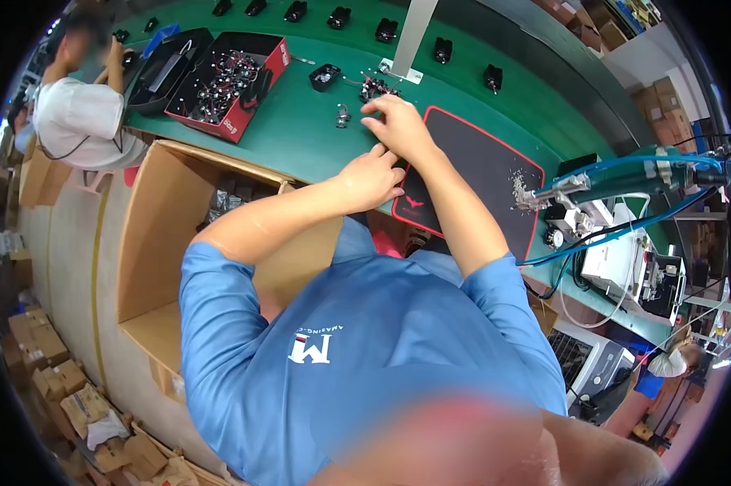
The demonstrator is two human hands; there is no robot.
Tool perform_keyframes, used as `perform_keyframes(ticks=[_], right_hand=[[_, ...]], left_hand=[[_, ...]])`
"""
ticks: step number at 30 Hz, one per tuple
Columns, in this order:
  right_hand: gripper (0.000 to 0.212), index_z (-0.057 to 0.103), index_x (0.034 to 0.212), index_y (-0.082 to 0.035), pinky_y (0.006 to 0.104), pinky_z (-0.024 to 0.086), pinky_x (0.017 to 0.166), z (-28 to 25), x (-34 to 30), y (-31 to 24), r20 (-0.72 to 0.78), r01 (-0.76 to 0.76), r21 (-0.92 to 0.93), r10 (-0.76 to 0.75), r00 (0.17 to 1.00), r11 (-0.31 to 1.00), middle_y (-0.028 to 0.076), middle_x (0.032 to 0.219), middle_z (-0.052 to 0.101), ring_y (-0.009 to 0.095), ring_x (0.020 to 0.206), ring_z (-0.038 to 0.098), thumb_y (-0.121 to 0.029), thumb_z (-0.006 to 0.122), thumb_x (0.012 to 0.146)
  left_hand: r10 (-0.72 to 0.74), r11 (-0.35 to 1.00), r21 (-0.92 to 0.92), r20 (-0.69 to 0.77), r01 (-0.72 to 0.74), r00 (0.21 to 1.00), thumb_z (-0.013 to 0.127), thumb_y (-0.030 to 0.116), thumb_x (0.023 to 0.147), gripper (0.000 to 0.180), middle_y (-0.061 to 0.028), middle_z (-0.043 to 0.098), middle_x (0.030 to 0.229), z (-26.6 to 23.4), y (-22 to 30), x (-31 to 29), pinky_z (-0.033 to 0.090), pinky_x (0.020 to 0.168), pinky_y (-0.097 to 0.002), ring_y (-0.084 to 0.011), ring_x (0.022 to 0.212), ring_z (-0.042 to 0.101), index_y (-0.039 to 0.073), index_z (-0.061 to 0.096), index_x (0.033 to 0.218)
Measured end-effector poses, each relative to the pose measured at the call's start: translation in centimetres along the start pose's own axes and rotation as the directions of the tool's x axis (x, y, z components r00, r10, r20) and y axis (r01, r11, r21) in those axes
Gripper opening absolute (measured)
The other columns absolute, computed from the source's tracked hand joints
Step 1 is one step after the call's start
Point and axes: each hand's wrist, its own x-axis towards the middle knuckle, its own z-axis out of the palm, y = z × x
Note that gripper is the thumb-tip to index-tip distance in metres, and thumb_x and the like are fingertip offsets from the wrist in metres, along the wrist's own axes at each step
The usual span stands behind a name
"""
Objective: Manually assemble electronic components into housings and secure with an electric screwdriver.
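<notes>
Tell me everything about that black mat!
The mat is a dark, rectangular sheet, maybe cloth or rubber, with a red border and a red winged emblem at its near left corner. It lies flat on the green tabletop. Small silvery pieces are heaped on its right side. The right forearm crosses over it, and the left hand is at its left edge; touching is unclear.

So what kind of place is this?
Probably a factory assembly line for small parts: similar black parts set out in a row, a red-sided box heaped with small wired parts, and another person working farther along the green bench.
</notes>
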Motion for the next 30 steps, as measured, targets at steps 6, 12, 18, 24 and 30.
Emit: perform_keyframes(ticks=[6,12,18,24,30], right_hand=[[0.025,0.075,0.108,-0.013,0.0419,0.058,0.087,2.3,2.4,-0.7,0.028,0.563,-0.322,-0.587,0.809,0.761,0.002,0.111,0.067,0.027,0.110,0.063,-0.006,0.067,0.085],[0.022,0.074,0.108,-0.010,0.0403,0.057,0.089,2.5,4.0,-1.0,0.171,0.522,-0.513,-0.515,0.840,0.681,0.006,0.110,0.068,0.028,0.108,0.066,-0.011,0.069,0.086],[0.026,0.073,0.105,-0.008,0.0421,0.057,0.087,0.2,2.5,-1.6,-0.032,0.305,-0.201,-0.318,0.948,0.931,0.009,0.111,0.070,0.032,0.106,0.068,-0.022,0.080,0.084],[0.029,0.072,0.108,-0.009,0.0410,0.057,0.081,-4.5,-6.1,-2.4,-0.404,0.113,-0.075,-0.133,0.905,0.991,0.008,0.106,0.071,0.031,0.094,0.071,-0.022,0.081,0.084],[0.027,0.073,0.103,-0.007,0.0388,0.057,0.076,-4.9,-19.7,2.9,-0.472,-0.248,-0.190,0.134,0.871,0.950,0.008,0.095,0.071,0.027,0.090,0.072,-0.019,0.084,0.081]], left_hand=[[0.039,0.993,-0.111,-0.079,-0.048,0.996,0.074,0.035,0.091,0.044,-0.0203,0.055,0.134,0.2,-0.1,-0.9,0.044,0.111,-0.0462,-0.0405,0.129,0.051,0.004,0.072,0.123],[0.131,0.975,-0.170,-0.065,-0.141,0.989,0.075,0.029,0.090,0.051,-0.0221,0.054,0.136,-0.5,-1.3,-0.1,0.045,0.112,-0.0453,-0.0407,0.129,0.053,0.004,0.065,0.133],[0.034,0.942,-0.333,-0.039,-0.045,0.999,0.079,0.030,0.084,0.069,-0.0231,0.051,0.140,-1.1,-0.7,-0.4,0.044,0.113,-0.0462,-0.0428,0.132,0.051,0.003,0.054,0.143],[-0.012,0.999,-0.049,-0.075,0.008,0.997,0.081,0.033,0.081,0.065,-0.0151,0.057,0.136,-2.9,-0.2,-0.6,0.045,0.107,-0.0475,-0.0355,0.122,0.052,0.012,0.062,0.140],[-0.022,0.932,-0.362,-0.072,-0.006,0.997,0.085,0.019,0.079,0.065,-0.0183,0.056,0.138,-2.2,-1.0,-0.5,0.045,0.111,-0.0441,-0.0378,0.129,0.051,0.003,0.061,0.138]])
